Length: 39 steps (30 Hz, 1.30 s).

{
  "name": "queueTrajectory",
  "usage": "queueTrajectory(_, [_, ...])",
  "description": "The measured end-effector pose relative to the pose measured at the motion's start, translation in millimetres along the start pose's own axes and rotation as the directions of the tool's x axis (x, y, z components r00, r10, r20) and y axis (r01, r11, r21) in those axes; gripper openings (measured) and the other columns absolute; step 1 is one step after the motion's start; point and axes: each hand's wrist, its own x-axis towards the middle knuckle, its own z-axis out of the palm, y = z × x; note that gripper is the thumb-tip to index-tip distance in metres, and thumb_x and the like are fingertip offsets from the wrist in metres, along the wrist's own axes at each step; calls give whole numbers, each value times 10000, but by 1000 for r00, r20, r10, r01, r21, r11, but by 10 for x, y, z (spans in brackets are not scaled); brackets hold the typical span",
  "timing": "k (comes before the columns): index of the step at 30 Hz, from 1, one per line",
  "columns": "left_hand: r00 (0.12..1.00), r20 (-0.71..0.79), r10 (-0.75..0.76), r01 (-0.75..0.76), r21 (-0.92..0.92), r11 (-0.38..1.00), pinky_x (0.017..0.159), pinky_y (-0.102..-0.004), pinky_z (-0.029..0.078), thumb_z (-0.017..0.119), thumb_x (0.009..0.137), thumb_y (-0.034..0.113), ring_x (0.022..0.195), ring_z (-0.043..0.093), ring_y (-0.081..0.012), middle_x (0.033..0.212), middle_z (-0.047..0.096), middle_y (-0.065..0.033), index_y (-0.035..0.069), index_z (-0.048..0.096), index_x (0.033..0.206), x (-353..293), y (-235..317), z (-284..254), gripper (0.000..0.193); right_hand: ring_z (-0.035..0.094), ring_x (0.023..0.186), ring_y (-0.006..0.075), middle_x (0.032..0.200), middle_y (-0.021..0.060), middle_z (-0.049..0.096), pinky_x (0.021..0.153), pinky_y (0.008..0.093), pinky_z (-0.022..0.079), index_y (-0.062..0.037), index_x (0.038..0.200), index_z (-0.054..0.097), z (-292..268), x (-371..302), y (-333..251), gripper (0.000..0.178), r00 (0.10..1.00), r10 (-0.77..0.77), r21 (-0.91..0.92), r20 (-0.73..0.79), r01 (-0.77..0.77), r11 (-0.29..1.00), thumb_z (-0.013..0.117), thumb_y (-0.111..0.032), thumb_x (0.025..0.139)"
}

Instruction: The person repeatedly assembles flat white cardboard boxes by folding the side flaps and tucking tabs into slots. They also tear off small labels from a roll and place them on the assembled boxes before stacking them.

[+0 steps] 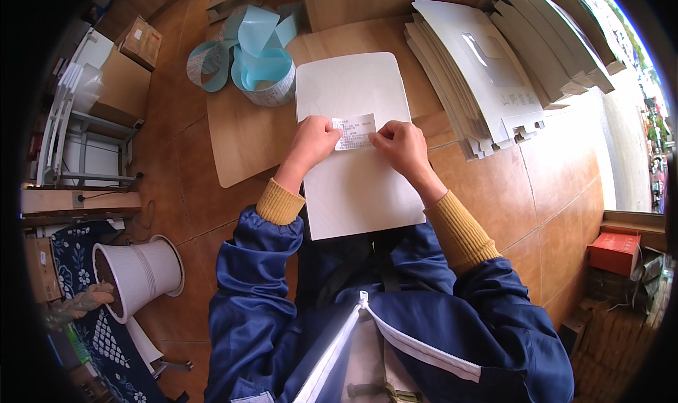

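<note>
Your left hand (319, 139) and right hand (401, 146) pinch the label (355, 132) by opposite sides (long axis crosswise), over the white box (361, 198).

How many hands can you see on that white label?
2: the left hand at the left edge of the label, the right hand at its right edge. No other hand shows.

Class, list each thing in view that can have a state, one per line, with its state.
Left hand: curled, gripping label's left edge
Right hand: curled, gripping label's right edge
Label: held over white panel; whether stuck, unclear
White panel: lying flat
Blue-backed label strip: loosely coiled
Grey-white cartons: stacked
Jacket: zip open down to slider
</note>
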Motion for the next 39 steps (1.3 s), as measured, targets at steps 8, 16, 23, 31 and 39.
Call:
queueTrajectory(8, [999, -45, 31, -28, 66, 997, 668, -403, 508, 672, 822, 228, 693, 635, -314, 731, 650, -190, -27, 620, 723, -23, -38, 53, 278, 675, 665, 249, 707, 140, 689, 656, 351, 528, -6, 778, 719, 11, 51, -22, 266, 999, 27, -65, 33, -25, 998, 708, -272, 776])
queueTrajectory(16, [982, -141, 125, -90, 234, 968, 660, -415, 506, 660, 837, 209, 701, 641, -333, 728, 643, -201, -16, 597, 722, -21, -63, 175, 261, 666, 693, 285, 713, 140, 683, 663, 381, 521, -20, 752, 708, 36, 29, -29, 242, 1000, 4, -155, 24, 0, 988, 710, -261, 775])
queueTrajectory(23, [981, -190, 31, 28, 302, 953, 729, -463, 519, 690, 832, 302, 827, 649, -404, 867, 675, -213, 1, 612, 901, -211, 25, 90, 318, 652, 713, 313, 701, 147, 664, 660, 399, 511, -22, 703, 664, 91, 18, -7, 253, 999, -44, -196, -6, 42, 980, 729, -259, 762])
queueTrajectory(31, [914, -387, -119, 106, -56, 993, 875, -411, 485, 772, 759, 500, 1098, 556, -321, 1279, 491, -253, -68, 363, 1345, -400, -492, 39, 912, 671, 777, 285, 846, 138, 686, 700, 380, 532, 6, 1023, 602, -45, 7, -49, 289, 998, -42, 160, 55, 33, 987, 672, -226, 866])
queueTrajectory(39, [947, -244, -209, 43, -549, 835, 931, -330, 460, 716, 862, 413, 1097, 549, -222, 1240, 536, -202, -102, 306, 1390, -430, -778, 249, 843, 523, 1240, 290, 1332, 223, 520, 1048, 397, 426, 90, 1380, 359, 32, 229, -148, 464, 964, 160, 974, 214, -224, 46, 431, -173, 1005])
